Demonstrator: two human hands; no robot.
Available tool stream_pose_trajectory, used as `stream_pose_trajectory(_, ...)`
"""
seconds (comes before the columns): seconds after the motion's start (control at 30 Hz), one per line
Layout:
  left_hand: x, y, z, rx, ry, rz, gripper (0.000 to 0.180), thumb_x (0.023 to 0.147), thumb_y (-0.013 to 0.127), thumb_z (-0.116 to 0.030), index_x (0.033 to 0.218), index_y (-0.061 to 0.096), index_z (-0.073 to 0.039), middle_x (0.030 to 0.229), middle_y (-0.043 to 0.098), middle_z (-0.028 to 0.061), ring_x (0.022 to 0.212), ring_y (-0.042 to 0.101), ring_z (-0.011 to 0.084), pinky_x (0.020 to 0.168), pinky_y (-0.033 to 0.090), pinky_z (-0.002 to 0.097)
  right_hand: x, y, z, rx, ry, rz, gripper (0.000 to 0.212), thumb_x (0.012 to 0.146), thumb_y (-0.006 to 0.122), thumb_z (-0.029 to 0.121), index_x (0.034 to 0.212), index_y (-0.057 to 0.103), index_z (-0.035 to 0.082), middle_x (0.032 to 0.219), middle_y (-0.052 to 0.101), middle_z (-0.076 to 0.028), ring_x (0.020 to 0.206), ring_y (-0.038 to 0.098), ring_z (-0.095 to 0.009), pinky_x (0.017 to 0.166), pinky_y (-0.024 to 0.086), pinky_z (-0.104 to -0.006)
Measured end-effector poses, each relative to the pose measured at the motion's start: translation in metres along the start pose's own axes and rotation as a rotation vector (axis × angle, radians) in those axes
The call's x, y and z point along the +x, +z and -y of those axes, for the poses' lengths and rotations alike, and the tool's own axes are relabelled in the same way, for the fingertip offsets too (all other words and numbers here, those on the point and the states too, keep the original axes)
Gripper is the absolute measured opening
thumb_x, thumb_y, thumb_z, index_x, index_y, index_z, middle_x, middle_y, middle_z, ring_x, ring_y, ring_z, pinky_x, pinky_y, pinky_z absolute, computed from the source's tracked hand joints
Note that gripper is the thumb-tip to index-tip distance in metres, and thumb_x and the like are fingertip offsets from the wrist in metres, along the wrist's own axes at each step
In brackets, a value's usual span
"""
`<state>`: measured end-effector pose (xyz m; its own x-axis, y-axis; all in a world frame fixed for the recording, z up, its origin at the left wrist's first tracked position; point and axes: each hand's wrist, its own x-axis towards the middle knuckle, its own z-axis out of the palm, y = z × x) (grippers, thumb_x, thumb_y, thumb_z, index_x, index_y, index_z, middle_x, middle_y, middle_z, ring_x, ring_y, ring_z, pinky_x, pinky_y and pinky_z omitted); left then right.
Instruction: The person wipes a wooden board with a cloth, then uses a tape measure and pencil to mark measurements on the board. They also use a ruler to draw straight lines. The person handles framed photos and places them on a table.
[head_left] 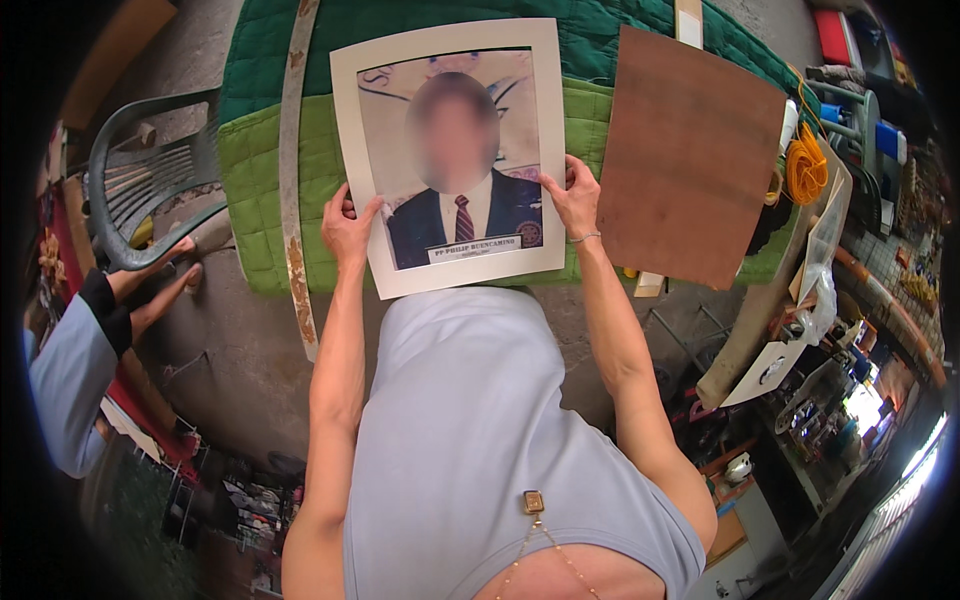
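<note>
Over a light-and-dark-green quilted cloth (255,180), the left hand (348,226) and right hand (573,197) are gripping opposite sides of a rectangular colour portrait (462,205) in a white card border (480,271). Portrait and border are seemingly sitting paired already; a flat brown rectangular board (692,155) is lying unjoined at the cloth's right.

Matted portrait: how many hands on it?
2. The left hand holds the left edge of the matted portrait; the right hand holds its right edge. No other hand shows on it; fingers behind it are hidden.
</note>
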<state>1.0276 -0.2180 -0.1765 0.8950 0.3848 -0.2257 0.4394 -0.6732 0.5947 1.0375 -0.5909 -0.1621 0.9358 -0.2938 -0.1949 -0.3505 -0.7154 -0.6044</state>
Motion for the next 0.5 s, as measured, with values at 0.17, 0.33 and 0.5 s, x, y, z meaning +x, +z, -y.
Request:
stream_pose_trajectory(0.17,0.0033,-0.0013,0.0086,-0.128,-0.016,0.045,0.064,0.062,0.087,-0.035,0.118,0.067,-0.009,0.077,0.058,0.0003,0.063,0.053,0.0119,0.062,0.049,0.0290,-0.0008,0.0013,-0.0069,0.105,0.031,-0.006,0.057,0.072,0.084,0.030,0.116,0.063,0.002,0.072,0.062,-0.004,0.063,0.058,-0.013,0.061,0.051,-0.0284)
stream_pose_trajectory(0.33,0.0042,-0.0013,0.0099,-0.104,-0.015,0.076,0.064,0.061,0.088,-0.035,0.116,0.068,-0.010,0.077,0.058,-0.0003,0.063,0.053,0.0122,0.062,0.049,0.0287,0.0001,-0.0019,-0.0075,0.131,0.049,0.038,0.057,0.072,0.084,0.031,0.117,0.062,0.003,0.072,0.062,-0.003,0.064,0.057,-0.011,0.061,0.051,-0.0275)
stream_pose_trajectory(0.5,0.0047,-0.0014,0.0068,-0.070,0.020,0.049,0.065,0.060,0.088,-0.036,0.115,0.068,-0.010,0.077,0.057,-0.0005,0.063,0.053,0.0124,0.062,0.049,0.0288,0.0013,-0.0042,-0.0042,0.157,0.097,0.060,0.059,0.071,0.085,0.032,0.117,0.062,0.003,0.073,0.061,-0.003,0.065,0.057,-0.012,0.062,0.051,-0.0277)
